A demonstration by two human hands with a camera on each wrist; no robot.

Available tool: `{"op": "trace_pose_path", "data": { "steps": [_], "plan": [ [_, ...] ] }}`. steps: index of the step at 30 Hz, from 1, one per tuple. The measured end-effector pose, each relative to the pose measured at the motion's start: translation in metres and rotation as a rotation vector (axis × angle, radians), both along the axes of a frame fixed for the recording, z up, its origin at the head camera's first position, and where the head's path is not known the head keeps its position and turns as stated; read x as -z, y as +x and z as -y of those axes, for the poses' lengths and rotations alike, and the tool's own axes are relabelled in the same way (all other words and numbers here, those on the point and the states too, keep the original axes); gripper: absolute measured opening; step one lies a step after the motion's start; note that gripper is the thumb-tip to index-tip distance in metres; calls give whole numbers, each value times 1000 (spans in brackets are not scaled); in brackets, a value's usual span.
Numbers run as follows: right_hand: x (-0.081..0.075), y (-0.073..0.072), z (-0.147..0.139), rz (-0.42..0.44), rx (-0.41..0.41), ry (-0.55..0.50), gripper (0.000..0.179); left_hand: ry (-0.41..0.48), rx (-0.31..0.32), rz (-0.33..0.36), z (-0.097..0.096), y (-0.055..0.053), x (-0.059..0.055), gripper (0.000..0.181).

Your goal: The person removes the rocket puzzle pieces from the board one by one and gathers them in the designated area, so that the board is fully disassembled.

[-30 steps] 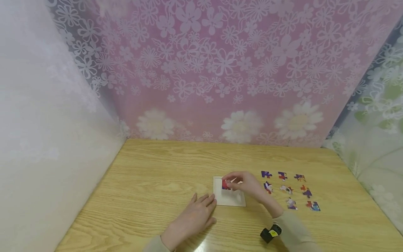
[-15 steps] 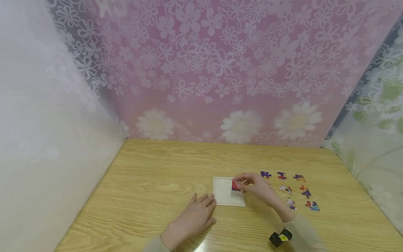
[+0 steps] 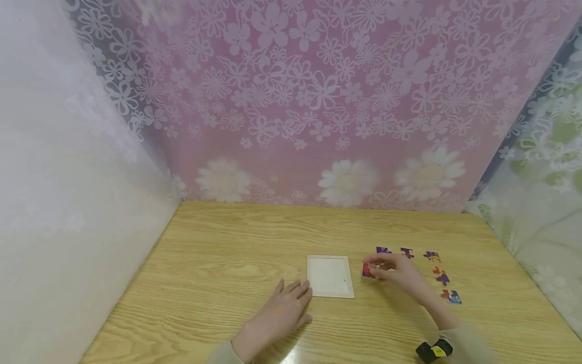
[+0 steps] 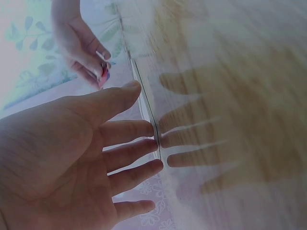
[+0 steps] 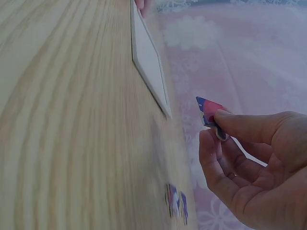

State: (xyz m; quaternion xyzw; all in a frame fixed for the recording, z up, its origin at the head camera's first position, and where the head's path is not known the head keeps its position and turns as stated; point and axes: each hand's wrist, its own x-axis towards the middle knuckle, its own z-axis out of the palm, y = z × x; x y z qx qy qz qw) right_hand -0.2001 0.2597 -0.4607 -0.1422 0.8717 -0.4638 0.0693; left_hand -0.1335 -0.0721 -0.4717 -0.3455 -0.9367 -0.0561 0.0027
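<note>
My right hand (image 3: 400, 275) pinches a red and blue puzzle piece (image 5: 210, 110) between thumb and fingers. In the right wrist view the piece is held up above the wooden table, tilted. In the head view it shows just right of a white square puzzle tray (image 3: 329, 278) with a raised rim. My left hand (image 3: 279, 311) lies with straight, spread fingers, the fingertips at the tray's left edge. The left wrist view shows those fingers (image 4: 132, 158) at the tray's side, with the right hand beyond.
Loose puzzle pieces lie on the right of the table (image 3: 227, 242); among them are a purple-orange piece (image 3: 441, 276), a red-blue one (image 3: 451, 297) and an orange one (image 3: 432, 257). The right hand covers some. Flowered curtains (image 3: 318, 101) hang behind and at the sides.
My right hand has moved right with the puzzle piece, from over the tray to beyond its right edge, now overlapping some loose pieces. The left hand has stayed in place.
</note>
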Motion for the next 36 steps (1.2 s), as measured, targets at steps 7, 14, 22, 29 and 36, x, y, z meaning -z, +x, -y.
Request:
{"op": "trace_pose_path", "data": {
  "steps": [7, 14, 22, 29, 36],
  "plan": [
    [-1, 5, -21, 14, 46, 62, 33, 2, -5, 14, -1, 0, -2, 59],
    [4, 8, -33, -6, 44, 165, 24, -5, -6, 12, -1, 0, -1, 59],
    [11, 13, -42, -1, -27, 207, 20, -3, -13, 33, -2, 0, -1, 59],
    [12, 16, -43, 36, -7, 251, 16, 1, -13, 29, -1, 0, -1, 59],
    [8, 19, -39, 39, 28, 283, 16, 20, -12, 31, -1, -1, 2, 57]
  ]
}}
